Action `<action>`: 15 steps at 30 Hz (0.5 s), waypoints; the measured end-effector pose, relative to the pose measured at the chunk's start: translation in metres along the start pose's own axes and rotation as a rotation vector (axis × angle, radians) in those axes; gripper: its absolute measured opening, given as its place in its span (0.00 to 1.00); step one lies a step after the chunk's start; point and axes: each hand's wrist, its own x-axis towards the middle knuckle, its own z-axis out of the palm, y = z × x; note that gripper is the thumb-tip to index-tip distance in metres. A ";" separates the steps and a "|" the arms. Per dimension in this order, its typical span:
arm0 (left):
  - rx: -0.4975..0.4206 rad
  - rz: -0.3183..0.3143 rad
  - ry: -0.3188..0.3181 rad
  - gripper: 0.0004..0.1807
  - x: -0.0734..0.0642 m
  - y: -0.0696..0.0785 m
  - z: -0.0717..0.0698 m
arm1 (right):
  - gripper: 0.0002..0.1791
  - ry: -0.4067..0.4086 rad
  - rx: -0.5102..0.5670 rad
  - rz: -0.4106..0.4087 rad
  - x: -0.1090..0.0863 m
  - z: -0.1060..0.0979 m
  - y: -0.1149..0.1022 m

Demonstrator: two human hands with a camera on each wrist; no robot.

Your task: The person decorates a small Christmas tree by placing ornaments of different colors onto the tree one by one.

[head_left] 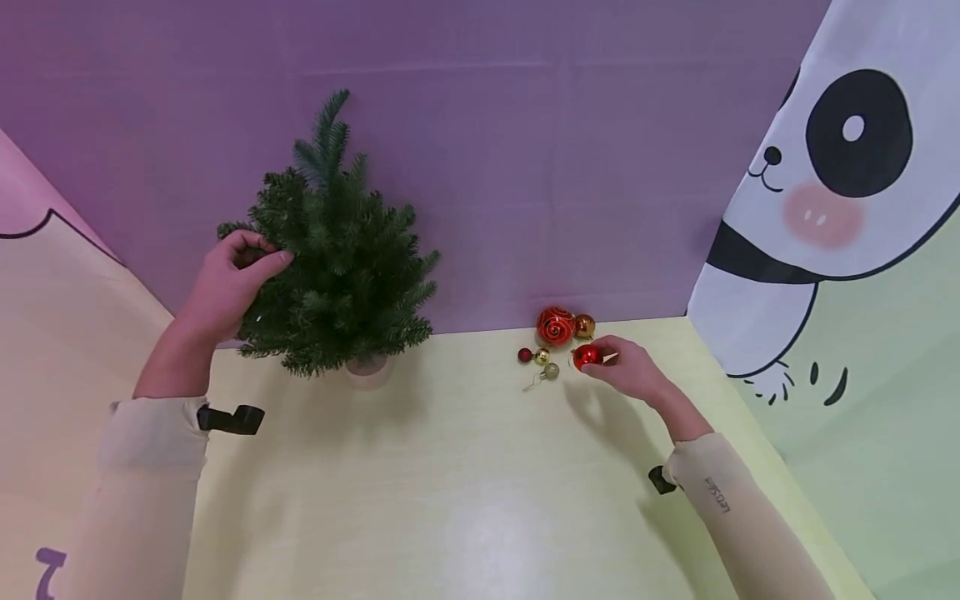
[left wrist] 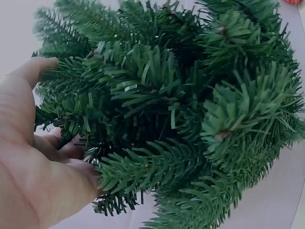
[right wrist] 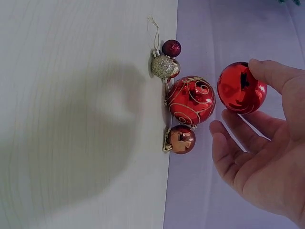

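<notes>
A small green artificial Christmas tree [head_left: 345,250] stands in a pale pot [head_left: 369,372] on the left of the table. On its left side my left hand [head_left: 228,283] holds a branch between thumb and fingers; in the left wrist view the needles [left wrist: 143,76] partly hide the fingertips. At the right, my right hand [head_left: 632,367] pinches a shiny red bauble [right wrist: 240,89], thumb on top and fingers beneath. Beside it lie a larger red bauble with gold swirls [right wrist: 191,101] and a copper bauble [right wrist: 182,139].
A dark red bauble [head_left: 525,355], a shiny gold one [head_left: 542,357] and a glittery gold one [head_left: 551,371] with a string loop lie left of the right hand. Behind the table [head_left: 450,467] hangs a purple cloth [head_left: 480,183]. A panda-printed cloth [head_left: 862,333] covers the right side.
</notes>
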 end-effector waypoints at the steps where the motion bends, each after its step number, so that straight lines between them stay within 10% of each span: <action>1: -0.019 -0.009 0.006 0.14 -0.001 0.002 0.001 | 0.23 -0.008 0.006 -0.004 0.002 0.000 0.001; 15: 0.119 -0.005 -0.014 0.24 -0.013 0.013 0.008 | 0.24 -0.089 0.044 -0.041 0.027 0.006 0.003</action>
